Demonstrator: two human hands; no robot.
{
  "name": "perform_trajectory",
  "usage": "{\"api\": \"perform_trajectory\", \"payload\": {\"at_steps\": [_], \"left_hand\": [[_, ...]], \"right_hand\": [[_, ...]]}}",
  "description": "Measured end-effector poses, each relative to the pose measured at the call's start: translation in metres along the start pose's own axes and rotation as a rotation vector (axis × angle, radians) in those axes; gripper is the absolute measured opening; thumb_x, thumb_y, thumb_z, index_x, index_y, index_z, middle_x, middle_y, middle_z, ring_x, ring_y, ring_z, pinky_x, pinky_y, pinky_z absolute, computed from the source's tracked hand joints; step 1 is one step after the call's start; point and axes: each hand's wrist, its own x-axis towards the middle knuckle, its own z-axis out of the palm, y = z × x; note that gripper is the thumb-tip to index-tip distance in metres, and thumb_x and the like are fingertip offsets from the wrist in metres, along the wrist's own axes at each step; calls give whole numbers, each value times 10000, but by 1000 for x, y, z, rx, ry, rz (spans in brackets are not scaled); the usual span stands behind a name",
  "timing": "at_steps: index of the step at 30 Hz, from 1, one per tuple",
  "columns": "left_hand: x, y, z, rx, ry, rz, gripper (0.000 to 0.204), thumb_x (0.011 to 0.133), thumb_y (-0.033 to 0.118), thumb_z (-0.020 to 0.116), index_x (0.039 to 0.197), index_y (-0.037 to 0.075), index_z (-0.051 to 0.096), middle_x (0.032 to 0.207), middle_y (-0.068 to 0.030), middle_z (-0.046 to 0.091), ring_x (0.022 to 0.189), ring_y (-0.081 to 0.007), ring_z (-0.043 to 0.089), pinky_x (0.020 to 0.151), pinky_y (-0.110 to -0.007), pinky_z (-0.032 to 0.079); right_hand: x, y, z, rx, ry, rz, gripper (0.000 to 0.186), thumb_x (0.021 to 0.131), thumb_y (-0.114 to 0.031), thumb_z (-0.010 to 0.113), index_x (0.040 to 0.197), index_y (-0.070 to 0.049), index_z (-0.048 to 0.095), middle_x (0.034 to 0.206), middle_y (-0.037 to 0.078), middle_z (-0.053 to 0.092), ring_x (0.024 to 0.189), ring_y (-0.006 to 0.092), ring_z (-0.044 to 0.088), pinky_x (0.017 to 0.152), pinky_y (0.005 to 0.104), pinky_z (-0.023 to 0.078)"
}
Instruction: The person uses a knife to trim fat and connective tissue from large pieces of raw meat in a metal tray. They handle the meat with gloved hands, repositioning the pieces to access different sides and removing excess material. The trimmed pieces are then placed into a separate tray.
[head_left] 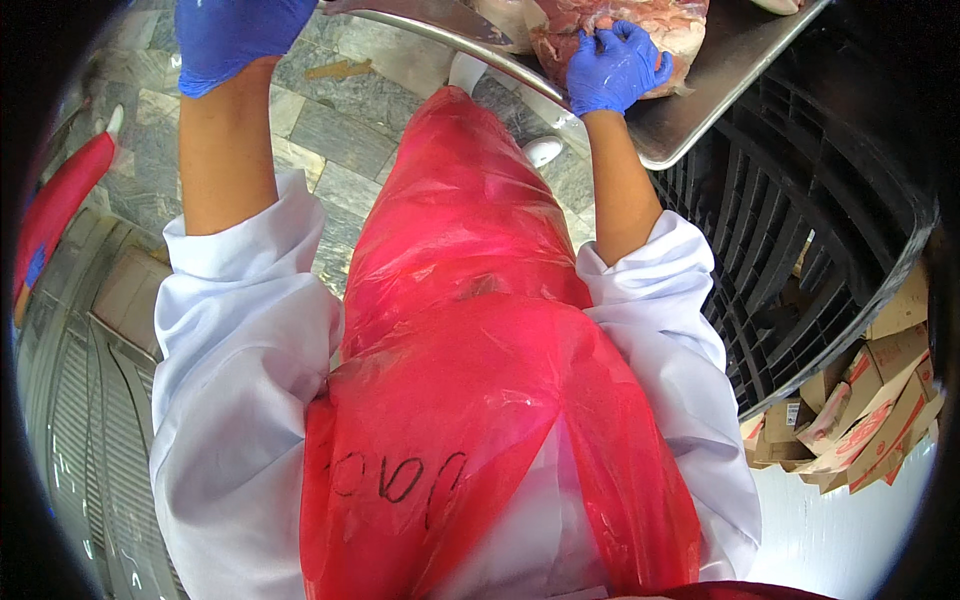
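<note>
My left hand, in a blue glove, is at the top edge, its fingers out of frame. To its right, a steel blade-like shape lies along the rim of a metal tray; whether that hand holds it I cannot tell. My right hand, also blue-gloved, grips a large piece of raw meat on that tray, its fingers bent over the surface. Other pale pieces show at the tray's upper edge.
Below the tray stands a black slatted plastic pallet or crate, with torn cardboard beside it at the lower right. At far left is another person's red apron and blue glove. The marble-tiled floor surrounds my red apron.
</note>
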Motion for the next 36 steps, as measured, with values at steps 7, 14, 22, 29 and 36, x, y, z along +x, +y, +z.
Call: {"api": "perform_trajectory", "payload": {"at_steps": [7,14,22,29,36], "left_hand": [[2,-20,0,-70,-109,-19,470,1012,339,440,585,183,321,553,29,290,533,-138,341,650,-339,378],[-8,-40,11,-19,-165,104,484,1017,324,428,576,155,323,561,7,317,549,-149,351,645,-319,371],[-24,-58,20,-4,-135,59,432,1021,339,435,643,134,383,580,12,345,550,-143,348,647,-318,368],[-20,-72,40,-71,-120,83,422,1021,348,433,660,143,363,589,22,327,559,-132,332,650,-316,350],[-24,-70,62,3,-101,55,464,1031,361,397,626,142,336,587,9,306,562,-147,322,654,-325,353]], "right_hand": [[10,13,2,-6,-75,49,117,744,-316,700,782,-216,748,1014,-17,623,1015,210,561,1020,477,219],[13,9,-9,-88,-34,0,77,716,-256,694,750,-206,742,990,-26,612,1003,201,558,1009,476,221],[51,58,-12,-119,109,3,112,760,-226,706,804,-131,746,929,42,650,931,231,580,942,402,345],[83,72,-93,905,-408,410,230,821,-177,713,1001,-36,698,978,69,665,907,214,613,847,337,456],[55,61,-171,1440,-478,609,247,876,-243,676,975,-22,727,974,56,687,1012,148,612,986,382,405]]}}
